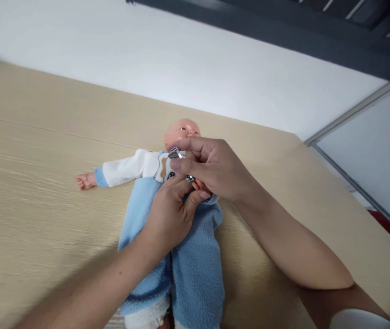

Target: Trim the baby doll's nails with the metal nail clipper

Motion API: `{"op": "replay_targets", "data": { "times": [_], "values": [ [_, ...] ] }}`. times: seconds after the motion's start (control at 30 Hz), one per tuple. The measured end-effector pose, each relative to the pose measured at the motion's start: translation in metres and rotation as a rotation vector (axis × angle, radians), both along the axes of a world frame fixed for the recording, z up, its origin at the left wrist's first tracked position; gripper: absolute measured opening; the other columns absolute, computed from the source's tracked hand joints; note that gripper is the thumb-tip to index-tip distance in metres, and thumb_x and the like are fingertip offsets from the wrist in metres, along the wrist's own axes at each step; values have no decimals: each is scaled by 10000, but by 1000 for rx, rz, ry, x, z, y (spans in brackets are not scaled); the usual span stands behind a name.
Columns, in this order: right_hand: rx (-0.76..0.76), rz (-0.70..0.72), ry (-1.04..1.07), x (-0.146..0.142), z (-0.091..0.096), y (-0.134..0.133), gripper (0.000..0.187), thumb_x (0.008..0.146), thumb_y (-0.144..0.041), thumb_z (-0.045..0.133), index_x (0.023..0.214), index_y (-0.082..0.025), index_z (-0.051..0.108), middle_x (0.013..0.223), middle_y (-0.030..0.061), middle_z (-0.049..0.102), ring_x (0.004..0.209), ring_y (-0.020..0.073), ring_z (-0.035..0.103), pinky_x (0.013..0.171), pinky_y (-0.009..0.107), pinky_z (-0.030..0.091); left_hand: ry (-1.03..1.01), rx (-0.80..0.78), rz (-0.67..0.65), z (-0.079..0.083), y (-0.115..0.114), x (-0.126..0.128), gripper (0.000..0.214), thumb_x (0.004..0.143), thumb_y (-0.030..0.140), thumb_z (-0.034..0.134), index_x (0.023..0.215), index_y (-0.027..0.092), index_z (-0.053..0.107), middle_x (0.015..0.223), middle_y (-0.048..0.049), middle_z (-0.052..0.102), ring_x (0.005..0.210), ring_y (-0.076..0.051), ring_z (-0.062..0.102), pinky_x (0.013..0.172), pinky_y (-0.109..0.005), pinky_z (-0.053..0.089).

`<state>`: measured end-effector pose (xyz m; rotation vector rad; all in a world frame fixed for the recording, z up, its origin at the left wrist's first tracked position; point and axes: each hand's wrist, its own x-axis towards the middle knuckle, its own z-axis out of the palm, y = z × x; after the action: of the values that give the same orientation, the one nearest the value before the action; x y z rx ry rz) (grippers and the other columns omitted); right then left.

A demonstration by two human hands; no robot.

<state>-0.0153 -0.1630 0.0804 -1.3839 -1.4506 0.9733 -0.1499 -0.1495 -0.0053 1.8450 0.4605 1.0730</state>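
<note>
A baby doll (198, 260) in a white top and fleecy blue trousers lies on its back on the table. My right hand (217, 164) pinches a silver nail clipper (175, 152) between thumb and fingers over the doll's chest. One end of the clipper is close to the doll's small fingers (200, 184); whether they touch I cannot tell. Below it, my left hand (174, 210) is closed around that doll hand, its thumb pressed along the near side. My hands cover part of the doll's chest and one of its sleeves.
The light wooden table (44, 210) carries the doll and runs back to a white wall (113, 55). The doll's other arm (123, 169) stretches out to the left. A metal-framed panel (380, 151) stands beyond the table's right edge.
</note>
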Motion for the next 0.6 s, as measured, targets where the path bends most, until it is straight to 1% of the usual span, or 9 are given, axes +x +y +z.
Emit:
{"op": "replay_targets", "data": {
  "times": [0.1, 0.3, 0.47, 0.6],
  "values": [
    [14, -14, 2, 0, 0, 0, 389, 876, -409, 824, 1169, -162, 762, 579, -86, 536, 448, 49, 473, 449, 205, 355, 4, -1, -1, 1, 0, 0, 324, 1098, 360, 572, 823, 194, 612, 941, -32, 690, 927, -182, 600, 845, -316, 437],
    [43, -21, -32, 1, -3, 1, 366, 884, -397, 812, 1161, -161, 775, 582, -81, 534, 484, 52, 484, 499, 212, 373, 14, 8, 17, 0, 0, 0, 325, 1095, 368, 571, 822, 199, 618, 927, -36, 699, 915, -192, 615, 837, -327, 456],
    [44, -17, -33, 0, -2, 1, 386, 884, -389, 810, 1185, -152, 770, 592, -77, 547, 486, 57, 487, 492, 216, 370, 11, 3, 10, 0, 0, -1, 321, 1097, 358, 570, 824, 196, 613, 931, -33, 698, 915, -187, 608, 837, -324, 444],
    [44, -30, -44, -1, 0, 0, 365, 901, -388, 792, 1176, -149, 762, 579, -84, 553, 472, 56, 501, 492, 211, 386, 12, 5, 7, 1, 0, -1, 309, 1097, 340, 571, 826, 197, 607, 919, -25, 692, 899, -180, 601, 819, -315, 433]
  ]
}}
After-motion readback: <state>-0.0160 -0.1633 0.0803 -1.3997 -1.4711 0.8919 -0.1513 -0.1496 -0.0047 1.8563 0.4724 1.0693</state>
